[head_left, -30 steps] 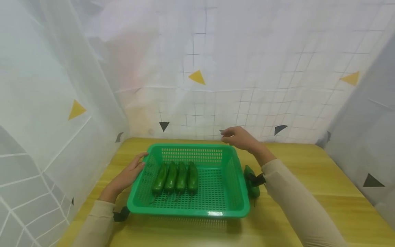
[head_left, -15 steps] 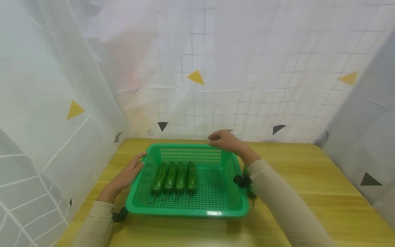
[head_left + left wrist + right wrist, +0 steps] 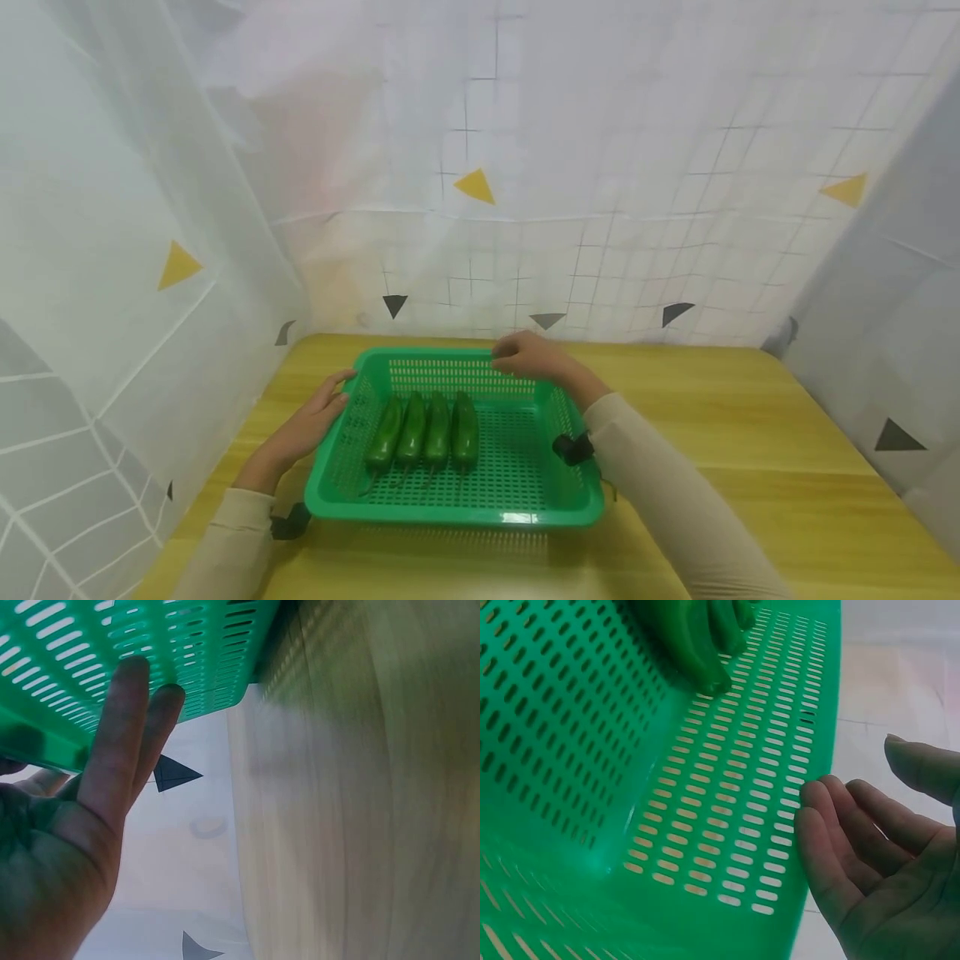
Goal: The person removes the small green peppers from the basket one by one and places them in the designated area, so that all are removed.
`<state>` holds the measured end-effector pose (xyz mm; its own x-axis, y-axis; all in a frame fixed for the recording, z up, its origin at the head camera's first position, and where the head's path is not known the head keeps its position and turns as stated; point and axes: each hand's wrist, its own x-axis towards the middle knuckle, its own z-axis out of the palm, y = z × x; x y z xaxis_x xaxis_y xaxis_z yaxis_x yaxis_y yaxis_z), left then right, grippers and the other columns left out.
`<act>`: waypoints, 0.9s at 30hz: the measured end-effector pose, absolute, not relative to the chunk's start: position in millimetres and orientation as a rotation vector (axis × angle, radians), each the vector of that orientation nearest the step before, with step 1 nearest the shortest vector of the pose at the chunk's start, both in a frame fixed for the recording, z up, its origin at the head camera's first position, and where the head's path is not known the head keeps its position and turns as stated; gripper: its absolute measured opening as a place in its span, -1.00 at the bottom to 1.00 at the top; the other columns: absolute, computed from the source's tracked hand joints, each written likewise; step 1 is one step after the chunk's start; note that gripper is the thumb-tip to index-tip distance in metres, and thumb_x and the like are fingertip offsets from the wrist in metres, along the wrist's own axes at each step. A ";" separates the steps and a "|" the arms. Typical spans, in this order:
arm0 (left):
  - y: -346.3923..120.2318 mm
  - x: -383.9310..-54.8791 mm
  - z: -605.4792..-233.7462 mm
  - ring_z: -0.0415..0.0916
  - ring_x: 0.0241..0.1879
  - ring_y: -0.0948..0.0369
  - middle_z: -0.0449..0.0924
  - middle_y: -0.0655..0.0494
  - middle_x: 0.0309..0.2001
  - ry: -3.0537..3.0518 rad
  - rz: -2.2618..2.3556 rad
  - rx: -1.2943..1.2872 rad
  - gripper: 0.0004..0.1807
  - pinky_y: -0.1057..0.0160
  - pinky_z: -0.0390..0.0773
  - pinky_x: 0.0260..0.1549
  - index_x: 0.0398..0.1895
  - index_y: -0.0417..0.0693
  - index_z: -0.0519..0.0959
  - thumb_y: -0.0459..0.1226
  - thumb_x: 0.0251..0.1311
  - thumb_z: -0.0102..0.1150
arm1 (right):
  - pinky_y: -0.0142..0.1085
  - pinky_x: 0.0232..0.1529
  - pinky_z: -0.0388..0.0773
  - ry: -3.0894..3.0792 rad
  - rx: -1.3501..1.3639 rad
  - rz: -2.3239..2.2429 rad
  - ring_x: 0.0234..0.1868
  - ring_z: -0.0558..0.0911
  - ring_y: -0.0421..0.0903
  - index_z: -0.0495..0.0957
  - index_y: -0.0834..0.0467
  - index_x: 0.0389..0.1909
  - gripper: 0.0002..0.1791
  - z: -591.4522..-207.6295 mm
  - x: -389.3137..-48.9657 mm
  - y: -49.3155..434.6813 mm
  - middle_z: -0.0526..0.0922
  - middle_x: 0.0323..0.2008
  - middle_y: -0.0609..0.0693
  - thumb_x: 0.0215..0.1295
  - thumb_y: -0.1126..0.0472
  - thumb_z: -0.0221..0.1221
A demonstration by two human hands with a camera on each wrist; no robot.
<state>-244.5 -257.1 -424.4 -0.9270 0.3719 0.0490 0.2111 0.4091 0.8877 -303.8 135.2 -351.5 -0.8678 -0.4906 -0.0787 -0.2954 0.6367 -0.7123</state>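
A green plastic basket [image 3: 450,515] with slotted walls stands on the table. Several long green peppers [image 3: 437,437] lie side by side in its left half, stems toward the front. My left hand [image 3: 309,425] rests at the basket's left rim; in the left wrist view two straight fingers [image 3: 124,739] lie against the slotted outer wall. Over the back rim, right of the peppers, is my right hand [image 3: 532,357], holding nothing. The right wrist view shows its fingertips [image 3: 810,799] right at the rim, loosely bent, with the thumb apart.
Just outside the basket's right wall a pepper stem [image 3: 613,492] shows; my right sleeve [image 3: 660,475] hides the rest. The wooden table [image 3: 750,417] extends to the right. White sheeting [image 3: 637,167] with printed triangles encloses the back and sides.
My right hand has moved left and lower, from the basket's back right corner to over the back rim. The sleeve now covers the pepper outside. My left hand stays at the left rim.
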 end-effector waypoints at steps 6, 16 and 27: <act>-257.9 -245.3 -429.3 -0.03 0.46 -0.38 -0.18 -0.28 0.59 2.521 1.513 0.534 -0.41 -0.43 0.10 0.30 0.62 -0.03 -0.06 -0.08 0.67 -0.31 | -0.01 0.04 0.62 2.541 -0.625 -1.073 0.05 0.65 0.21 0.51 0.44 0.21 -0.54 -359.5 -302.7 127.9 0.65 0.06 0.26 0.46 0.18 0.17; -260.5 -249.0 -427.7 -0.08 0.48 -0.38 -0.19 -0.29 0.59 2.534 1.495 0.524 -0.41 -0.44 0.04 0.32 0.62 0.01 -0.05 -0.05 0.67 -0.33 | -0.11 -0.01 0.65 2.530 -0.610 -0.978 0.00 0.68 0.10 0.48 0.43 0.26 -0.52 -370.0 -305.4 109.7 0.63 0.10 0.29 0.50 0.17 0.13; -261.1 -251.3 -429.4 -0.01 0.46 -0.36 -0.14 -0.32 0.57 2.517 1.497 0.535 -0.41 -0.42 0.12 0.30 0.62 0.00 -0.07 -0.06 0.67 -0.33 | -0.09 -0.05 0.67 2.488 -0.549 -0.941 -0.11 0.71 0.07 0.61 0.40 0.10 -0.63 -380.2 -304.9 94.0 0.69 -0.08 0.17 0.51 0.18 0.12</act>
<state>-251.3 -261.1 -429.4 -0.9224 0.3841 0.0407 0.2192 0.4337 0.8740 -304.9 94.0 -380.2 -0.8328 -0.4967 -0.2444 -0.2106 0.6927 -0.6898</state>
